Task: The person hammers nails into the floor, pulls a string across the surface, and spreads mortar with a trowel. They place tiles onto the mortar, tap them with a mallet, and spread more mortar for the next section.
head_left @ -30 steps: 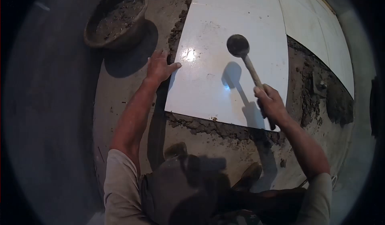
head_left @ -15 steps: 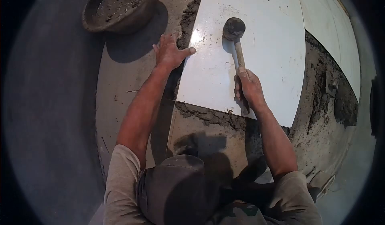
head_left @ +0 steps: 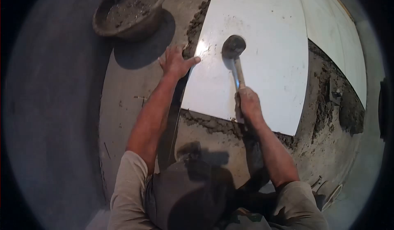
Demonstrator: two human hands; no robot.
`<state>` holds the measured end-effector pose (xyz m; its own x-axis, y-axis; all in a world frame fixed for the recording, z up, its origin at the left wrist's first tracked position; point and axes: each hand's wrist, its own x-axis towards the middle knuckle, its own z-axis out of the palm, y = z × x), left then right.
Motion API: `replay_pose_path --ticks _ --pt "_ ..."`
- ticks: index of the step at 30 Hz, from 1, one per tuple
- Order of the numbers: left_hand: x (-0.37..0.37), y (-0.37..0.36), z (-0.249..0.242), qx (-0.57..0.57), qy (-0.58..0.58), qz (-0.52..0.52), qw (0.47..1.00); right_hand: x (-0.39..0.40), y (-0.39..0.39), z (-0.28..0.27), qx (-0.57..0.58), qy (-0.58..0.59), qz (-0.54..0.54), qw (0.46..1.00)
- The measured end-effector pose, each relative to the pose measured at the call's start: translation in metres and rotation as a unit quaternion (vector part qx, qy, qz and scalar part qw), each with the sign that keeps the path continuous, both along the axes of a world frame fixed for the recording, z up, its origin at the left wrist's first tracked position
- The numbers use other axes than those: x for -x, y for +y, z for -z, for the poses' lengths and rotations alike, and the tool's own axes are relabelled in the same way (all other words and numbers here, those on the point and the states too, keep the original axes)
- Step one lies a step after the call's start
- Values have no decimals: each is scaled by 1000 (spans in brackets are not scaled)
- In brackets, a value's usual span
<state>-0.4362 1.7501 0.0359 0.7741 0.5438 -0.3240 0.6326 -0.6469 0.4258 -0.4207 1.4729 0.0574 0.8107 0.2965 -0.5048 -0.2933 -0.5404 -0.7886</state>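
We are crouched over a floor being tiled. A large white tile (head_left: 262, 58) lies on a bed of grey mortar (head_left: 213, 123), which shows wet and lumpy along the tile's near and left edges. More white tiles (head_left: 340, 41) lie beyond it to the right, with a bare patch of mortar between. The rest of the floor is bare concrete (head_left: 127, 94). A round pan of mortar (head_left: 130, 8) stands on it at upper left, well apart from the tile.

Our left hand (head_left: 176, 62) lies open and flat, thumb on the tile's left edge. Our right hand (head_left: 247, 103) is closed around the handle of a rubber mallet (head_left: 234, 47), whose head rests on the tile face.
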Motion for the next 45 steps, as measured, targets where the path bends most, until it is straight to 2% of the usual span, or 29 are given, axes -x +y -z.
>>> replay_pose_path --ticks 3,5,8,10,12,14,18,20,22,24,25,26,28,32,34,35,36,37,40,41,42,43,44,45 --pt "1 2 18 -3 -19 -4 1000 -3 3 6 51 -47 -29 997" --pt "1 0 11 -23 -21 -3 1000 -4 4 4 58 -66 -32 996" --pt "0 -4 -4 13 -16 -5 1000 -5 3 7 78 -75 -44 993" --pt "0 -5 -1 16 13 -26 999 -4 3 3 47 -17 -24 998" --pt "2 -4 2 10 -4 -18 1000 -4 1 0 45 -27 -20 998" --pt "1 -4 3 8 2 -17 1000 -3 -2 -1 -16 -10 -6 1000" --pt "1 -4 1 9 3 -30 1000 -6 6 -55 -72 -14 25 997" --pt "-1 -6 -9 33 37 -21 999 -9 9 -78 -180 -81 13 980" --pt "0 -7 -4 30 35 -21 999 -11 10 -74 -174 -112 -15 978" --pt "1 -4 -4 25 31 -20 999 -10 16 -35 -33 -253 -43 966" --pt "2 -4 -5 29 37 -20 999 -13 15 -7 79 -208 -98 970" --pt "-1 -5 -6 32 41 -18 999 -15 17 5 131 -171 -120 969" --pt "-8 2 3 16 -9 -34 999 -18 28 -26 61 -154 -102 981" --pt "3 1 30 -23 -52 -39 998 -13 19 -25 56 -195 -98 974" --pt "3 -11 -1 -32 -26 -44 998 -9 9 -37 37 -134 -61 988" --pt "2 -10 -4 -24 -27 -40 999 -8 3 -28 1 -211 -40 977" --pt "2 -8 -2 -15 -24 -37 999 -10 0 -33 -12 -173 -8 985" --pt "4 0 20 8 -85 -21 996 -10 -1 -46 -59 -178 8 982" --pt "1 -4 14 -20 -27 -42 999 -11 -6 -82 -146 -188 21 971" --pt "2 -8 9 -21 -21 -47 998 -11 -10 -75 -100 -225 6 969" --pt "2 -11 2 -19 -20 -50 998 -13 -13 -49 -102 -220 2 970" --pt "2 -11 -2 -17 -22 -49 998 -15 -16 -12 46 -248 -75 965" --pt "4 -9 6 -17 -22 -47 999 -16 -19 7 194 -270 -148 931" --pt "5 -6 21 -8 -27 -41 999 -11 -10 -18 148 -211 -82 963"
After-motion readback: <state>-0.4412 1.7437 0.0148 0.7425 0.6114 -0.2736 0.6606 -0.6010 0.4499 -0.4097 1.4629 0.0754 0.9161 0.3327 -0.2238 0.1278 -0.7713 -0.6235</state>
